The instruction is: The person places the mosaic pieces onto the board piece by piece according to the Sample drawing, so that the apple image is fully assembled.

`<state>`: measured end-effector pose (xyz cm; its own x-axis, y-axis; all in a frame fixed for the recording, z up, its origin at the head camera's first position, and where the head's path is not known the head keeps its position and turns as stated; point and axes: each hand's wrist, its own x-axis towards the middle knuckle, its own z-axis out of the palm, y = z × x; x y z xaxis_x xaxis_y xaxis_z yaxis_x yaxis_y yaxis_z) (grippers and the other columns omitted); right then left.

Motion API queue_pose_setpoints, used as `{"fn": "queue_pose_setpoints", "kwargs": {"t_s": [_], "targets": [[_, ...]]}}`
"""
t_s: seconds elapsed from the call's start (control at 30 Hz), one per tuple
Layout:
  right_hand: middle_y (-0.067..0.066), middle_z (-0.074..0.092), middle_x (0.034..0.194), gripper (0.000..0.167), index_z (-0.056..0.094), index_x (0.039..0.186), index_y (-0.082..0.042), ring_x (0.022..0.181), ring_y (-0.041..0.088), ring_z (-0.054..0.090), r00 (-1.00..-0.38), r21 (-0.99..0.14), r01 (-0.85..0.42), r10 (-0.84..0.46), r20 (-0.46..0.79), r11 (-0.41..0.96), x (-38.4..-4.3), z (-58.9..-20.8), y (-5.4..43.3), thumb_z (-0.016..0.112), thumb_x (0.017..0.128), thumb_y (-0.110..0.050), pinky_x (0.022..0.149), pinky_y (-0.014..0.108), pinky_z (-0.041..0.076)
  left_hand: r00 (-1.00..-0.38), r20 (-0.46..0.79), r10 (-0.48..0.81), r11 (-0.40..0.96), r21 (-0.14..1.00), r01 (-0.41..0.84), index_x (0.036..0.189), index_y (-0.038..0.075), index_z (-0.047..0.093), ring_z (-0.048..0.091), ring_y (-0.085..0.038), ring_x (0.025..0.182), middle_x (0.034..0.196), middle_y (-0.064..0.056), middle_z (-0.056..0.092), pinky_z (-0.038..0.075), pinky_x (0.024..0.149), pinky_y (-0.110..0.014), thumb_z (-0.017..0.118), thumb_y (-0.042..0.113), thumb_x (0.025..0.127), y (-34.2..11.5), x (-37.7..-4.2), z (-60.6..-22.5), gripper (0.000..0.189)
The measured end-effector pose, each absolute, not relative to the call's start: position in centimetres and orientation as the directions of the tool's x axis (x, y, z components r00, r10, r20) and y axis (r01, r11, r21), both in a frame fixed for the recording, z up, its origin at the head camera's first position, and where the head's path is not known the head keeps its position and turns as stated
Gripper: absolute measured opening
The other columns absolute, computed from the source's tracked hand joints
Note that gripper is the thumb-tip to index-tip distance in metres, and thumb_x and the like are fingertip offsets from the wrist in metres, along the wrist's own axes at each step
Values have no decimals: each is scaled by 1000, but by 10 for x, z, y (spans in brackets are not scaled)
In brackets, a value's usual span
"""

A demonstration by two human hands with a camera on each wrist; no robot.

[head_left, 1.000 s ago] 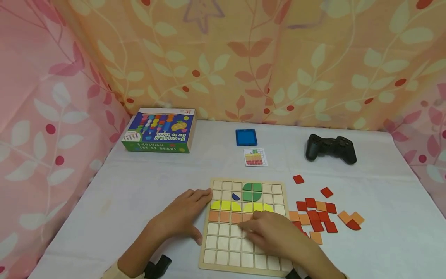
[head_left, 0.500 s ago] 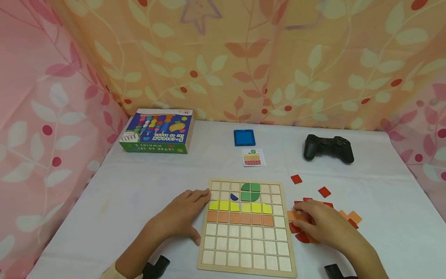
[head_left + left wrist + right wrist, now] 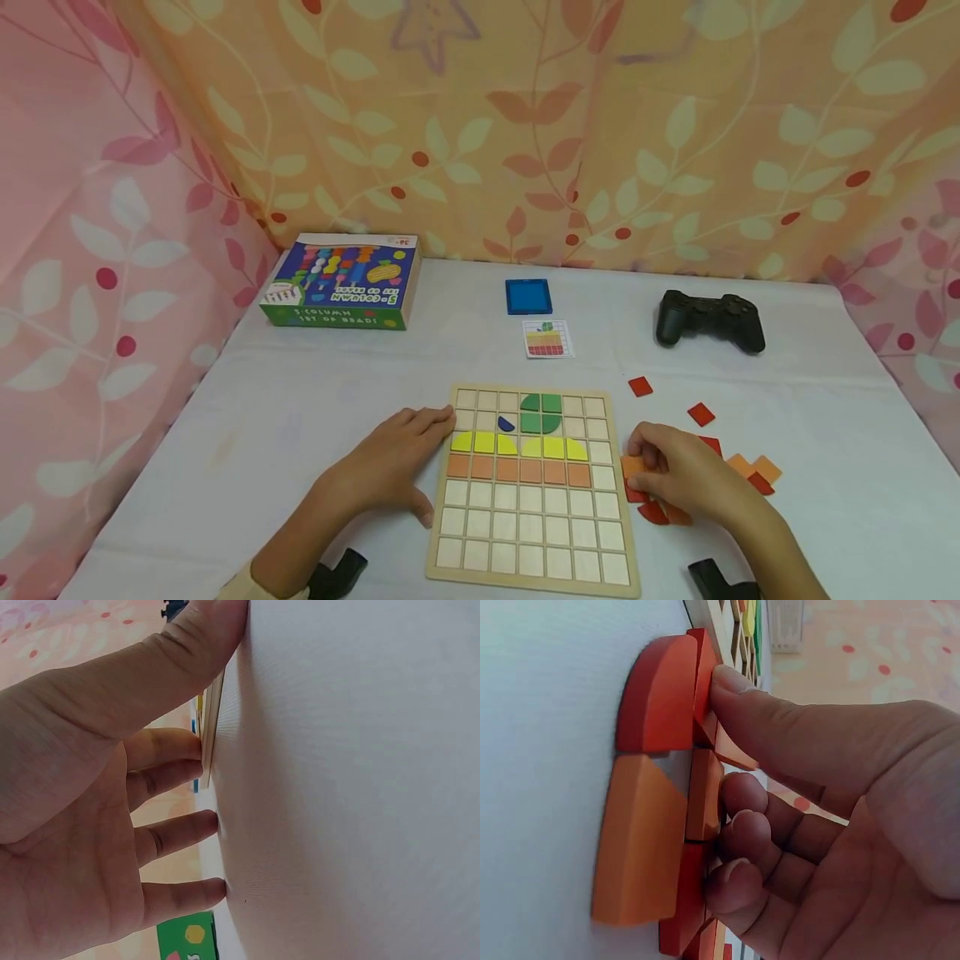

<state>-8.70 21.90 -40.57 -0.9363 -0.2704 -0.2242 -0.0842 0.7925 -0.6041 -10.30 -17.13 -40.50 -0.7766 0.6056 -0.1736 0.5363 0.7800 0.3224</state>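
A wooden grid board (image 3: 504, 525) lies flat on the white cloth. It bears green tiles (image 3: 551, 404), a small blue piece (image 3: 506, 424), a row of yellow tiles (image 3: 483, 442) and a row of orange tiles (image 3: 507, 470). My left hand (image 3: 393, 458) rests at the board's left side, fingers fairly straight. Among loose tiles right of the board, my right hand (image 3: 686, 471) has its thumb and forefinger around an orange tile (image 3: 632, 465). In the right wrist view, the thumb touches a red tile (image 3: 703, 697); other fingers curl. A grip is hidden.
Behind the board lie a small pattern card (image 3: 548, 339) and a blue square tray (image 3: 528, 297). A bead-set box (image 3: 341, 282) stands back left, a black game controller (image 3: 711, 321) back right. Two red tiles, including one (image 3: 640, 386), lie apart from the pile.
My right hand has gone from the orange row on the board rightward to the loose tiles, its fingers curling in there. The left hand has stayed put.
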Motion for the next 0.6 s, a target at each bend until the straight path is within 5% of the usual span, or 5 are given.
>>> {"fn": "queue_pose_setpoints", "kwargs": {"t_s": [0.33, 0.6], "targets": [[-2, 56, 75, 22, 60, 84, -16, 73, 17, 54, -941, -657, -36, -247, -231, 753, -87, -401, 220, 82, 84, -17, 60, 25, 47, -783, -176, 597, 788, 314, 530, 153, 6, 40, 40, -29, 136, 160, -7, 35, 34, 113, -44, 95, 53, 52, -170, -103, -405, 124], [0, 59, 81, 16, 69, 99, -13, 77, 19, 56, -950, -716, -31, -242, -195, 698, -90, -396, 216, 79, 86, -12, 64, 25, 51, -777, -166, 608, 777, 324, 539, 153, 4, 40, 41, -29, 135, 159, -9, 36, 35, 112, -44, 96, 51, 53, -171, -102, -403, 124]]}}
